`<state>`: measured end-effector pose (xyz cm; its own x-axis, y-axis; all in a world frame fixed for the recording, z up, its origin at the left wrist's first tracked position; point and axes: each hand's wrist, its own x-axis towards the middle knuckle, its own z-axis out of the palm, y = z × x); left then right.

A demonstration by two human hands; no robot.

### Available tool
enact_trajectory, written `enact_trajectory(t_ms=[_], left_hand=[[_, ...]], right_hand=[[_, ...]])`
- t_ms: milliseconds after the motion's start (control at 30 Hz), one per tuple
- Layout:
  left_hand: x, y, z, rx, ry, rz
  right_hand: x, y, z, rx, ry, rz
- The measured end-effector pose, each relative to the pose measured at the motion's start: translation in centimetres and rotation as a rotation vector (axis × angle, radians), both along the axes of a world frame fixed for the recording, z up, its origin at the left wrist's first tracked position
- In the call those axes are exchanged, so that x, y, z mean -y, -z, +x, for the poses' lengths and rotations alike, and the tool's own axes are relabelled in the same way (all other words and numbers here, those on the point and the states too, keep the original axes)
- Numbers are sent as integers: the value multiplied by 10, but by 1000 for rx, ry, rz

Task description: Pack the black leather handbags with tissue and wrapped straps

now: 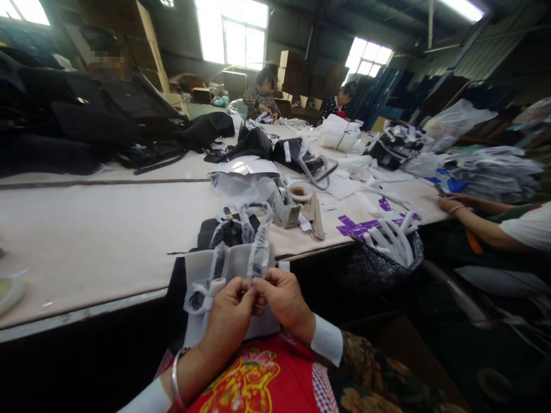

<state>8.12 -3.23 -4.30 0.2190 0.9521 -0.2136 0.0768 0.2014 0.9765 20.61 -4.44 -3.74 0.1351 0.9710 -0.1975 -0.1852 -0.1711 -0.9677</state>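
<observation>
A black handbag [230,232] with handles wrapped in clear plastic and white paper leans over the table's front edge onto my lap. My left hand [230,318] and my right hand [279,298] meet at the base of one wrapped handle [260,252]. Both pinch the white wrapping there, fingers closed. A metal bangle [175,378] sits on my left wrist.
The long beige table [94,241] carries piles of black bags [86,115] at the far left, a tape roll [300,192], white paper and purple strips [357,226]. A mesh basket [379,261] of white strips hangs at the right edge. A co-worker's arm [473,221] rests at right; other people work at the far end.
</observation>
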Motion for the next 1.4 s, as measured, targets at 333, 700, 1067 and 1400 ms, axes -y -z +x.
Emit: enact_trajectory(t_ms=[333,700,1067,1400], left_hand=[[-7,3,-16,-248,-17,595],[-8,-2,-14,-315,237,614],[-23,-26,-28,-93,416,321],[-10,-11,-2,472,78,-336]], right_hand=[[1,2,3,-479,15,74],[1,4,-3,-552,21,20],[11,2,8,142,-116,228],[14,20,19,1101,-131,899]])
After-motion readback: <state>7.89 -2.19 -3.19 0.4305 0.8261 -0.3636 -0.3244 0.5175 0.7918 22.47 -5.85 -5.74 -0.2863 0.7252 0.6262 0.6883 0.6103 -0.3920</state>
